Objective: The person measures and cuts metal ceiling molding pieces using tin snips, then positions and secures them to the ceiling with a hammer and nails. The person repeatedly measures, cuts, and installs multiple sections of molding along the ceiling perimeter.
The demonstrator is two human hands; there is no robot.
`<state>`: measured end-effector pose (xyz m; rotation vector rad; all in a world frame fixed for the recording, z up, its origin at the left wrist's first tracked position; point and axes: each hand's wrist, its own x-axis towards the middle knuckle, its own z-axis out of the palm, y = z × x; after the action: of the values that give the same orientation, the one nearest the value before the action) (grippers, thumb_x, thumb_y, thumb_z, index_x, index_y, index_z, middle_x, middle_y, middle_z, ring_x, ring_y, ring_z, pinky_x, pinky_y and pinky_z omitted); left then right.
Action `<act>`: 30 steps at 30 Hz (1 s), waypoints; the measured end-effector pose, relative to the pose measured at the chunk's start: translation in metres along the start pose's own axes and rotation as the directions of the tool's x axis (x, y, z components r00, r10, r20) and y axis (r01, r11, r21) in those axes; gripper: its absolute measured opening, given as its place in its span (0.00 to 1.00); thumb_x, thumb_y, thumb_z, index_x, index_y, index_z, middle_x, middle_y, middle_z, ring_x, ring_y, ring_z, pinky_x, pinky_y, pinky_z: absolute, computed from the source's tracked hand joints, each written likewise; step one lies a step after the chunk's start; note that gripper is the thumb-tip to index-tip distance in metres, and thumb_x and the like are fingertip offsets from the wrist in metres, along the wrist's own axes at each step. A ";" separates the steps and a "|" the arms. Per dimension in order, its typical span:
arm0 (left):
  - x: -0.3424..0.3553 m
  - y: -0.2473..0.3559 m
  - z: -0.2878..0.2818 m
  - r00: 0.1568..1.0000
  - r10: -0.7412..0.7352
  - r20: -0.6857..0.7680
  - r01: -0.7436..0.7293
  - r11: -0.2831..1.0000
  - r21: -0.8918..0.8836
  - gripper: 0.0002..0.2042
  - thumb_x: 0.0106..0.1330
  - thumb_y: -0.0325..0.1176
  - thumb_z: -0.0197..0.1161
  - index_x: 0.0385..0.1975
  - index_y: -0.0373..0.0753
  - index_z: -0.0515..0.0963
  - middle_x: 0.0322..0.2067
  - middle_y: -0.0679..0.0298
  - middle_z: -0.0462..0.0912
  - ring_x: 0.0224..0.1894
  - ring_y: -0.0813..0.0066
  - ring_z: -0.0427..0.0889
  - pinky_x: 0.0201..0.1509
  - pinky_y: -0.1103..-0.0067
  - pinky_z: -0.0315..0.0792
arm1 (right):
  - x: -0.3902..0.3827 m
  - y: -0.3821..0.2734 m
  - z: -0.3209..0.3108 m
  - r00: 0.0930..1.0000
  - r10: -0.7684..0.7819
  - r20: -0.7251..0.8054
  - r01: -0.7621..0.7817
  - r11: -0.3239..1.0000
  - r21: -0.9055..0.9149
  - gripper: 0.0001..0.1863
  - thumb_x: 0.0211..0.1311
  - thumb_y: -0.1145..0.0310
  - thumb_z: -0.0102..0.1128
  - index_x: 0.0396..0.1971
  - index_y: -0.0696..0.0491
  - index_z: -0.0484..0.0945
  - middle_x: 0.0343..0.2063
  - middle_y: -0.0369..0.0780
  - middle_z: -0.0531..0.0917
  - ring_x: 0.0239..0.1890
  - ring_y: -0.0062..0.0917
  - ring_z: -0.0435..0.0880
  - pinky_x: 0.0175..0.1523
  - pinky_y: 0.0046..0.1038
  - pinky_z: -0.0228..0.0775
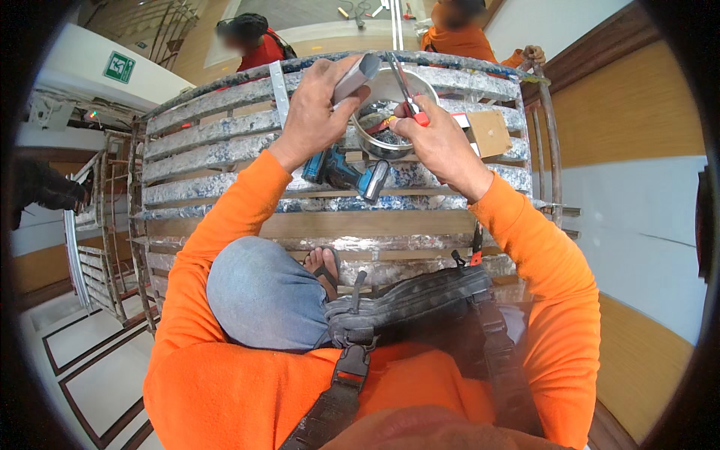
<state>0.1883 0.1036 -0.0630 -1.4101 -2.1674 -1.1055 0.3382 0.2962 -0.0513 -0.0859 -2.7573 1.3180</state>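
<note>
My left hand (311,109) is closed around a short piece of grey-white metal channel (360,75), its open end tilted up to the right. In my right hand (448,150) is a pair of tin snips with red handles (422,118); their long blades point up and away, just right of the channel and apart from it. Below both hands stands a round metal pot (369,142) with small dark items inside, partly hidden by the snips. A blue and black cordless drill (346,171) lies on the slats in front of the pot.
I sit on a paint-spattered slatted scaffold platform (202,154) with gaps between slats. A perforated metal strip (280,94) lies left, a cardboard box (489,133) right of the pot. Two people (259,41) are beyond the far edge. Upright rails (551,142) and a wall stand right.
</note>
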 end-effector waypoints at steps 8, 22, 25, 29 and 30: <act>-0.001 0.022 -0.004 0.994 -0.110 0.013 0.104 0.965 0.239 0.23 0.51 0.33 0.75 0.47 0.38 0.75 0.40 0.55 0.80 0.43 0.51 0.81 0.45 0.64 0.77 | -0.001 -0.016 0.003 0.997 0.042 0.064 -0.038 0.997 -0.074 0.12 0.66 0.67 0.56 0.43 0.50 0.85 0.45 0.54 0.76 0.49 0.51 0.82 0.50 0.47 0.77; 0.004 0.035 -0.008 0.997 -0.072 -0.033 0.079 0.914 0.399 0.22 0.49 0.29 0.76 0.45 0.41 0.77 0.37 0.60 0.82 0.40 0.55 0.81 0.42 0.66 0.77 | 0.011 -0.002 0.008 0.990 0.105 0.097 -0.119 0.980 0.161 0.20 0.68 0.59 0.57 0.51 0.60 0.79 0.54 0.59 0.76 0.54 0.58 0.79 0.61 0.44 0.70; 0.005 0.036 -0.011 0.999 -0.047 -0.006 0.045 0.905 0.423 0.22 0.49 0.30 0.76 0.45 0.41 0.77 0.37 0.60 0.82 0.40 0.55 0.82 0.42 0.66 0.77 | 0.011 -0.003 0.008 0.984 0.127 0.122 -0.144 0.980 0.141 0.23 0.67 0.59 0.59 0.52 0.63 0.77 0.54 0.60 0.76 0.55 0.57 0.79 0.60 0.44 0.71; 0.005 0.036 -0.012 1.000 -0.013 0.002 0.011 0.902 0.432 0.21 0.49 0.29 0.76 0.44 0.41 0.77 0.37 0.60 0.82 0.40 0.56 0.82 0.42 0.67 0.77 | 0.011 -0.006 0.006 0.997 0.046 0.069 -0.044 0.998 -0.036 0.22 0.68 0.59 0.59 0.50 0.62 0.76 0.47 0.56 0.80 0.51 0.53 0.80 0.56 0.44 0.71; 0.006 0.038 -0.013 1.000 0.003 0.000 -0.003 0.903 0.429 0.21 0.49 0.29 0.76 0.44 0.41 0.77 0.37 0.60 0.82 0.39 0.56 0.82 0.41 0.67 0.77 | 0.012 -0.004 0.006 0.998 0.004 0.060 0.003 0.993 -0.119 0.21 0.69 0.58 0.59 0.50 0.61 0.76 0.44 0.54 0.82 0.49 0.50 0.81 0.55 0.43 0.71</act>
<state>0.2169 0.1057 -0.0348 -1.2063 -2.2264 -0.5691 0.3259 0.2900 -0.0514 -0.0552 -2.8845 1.1746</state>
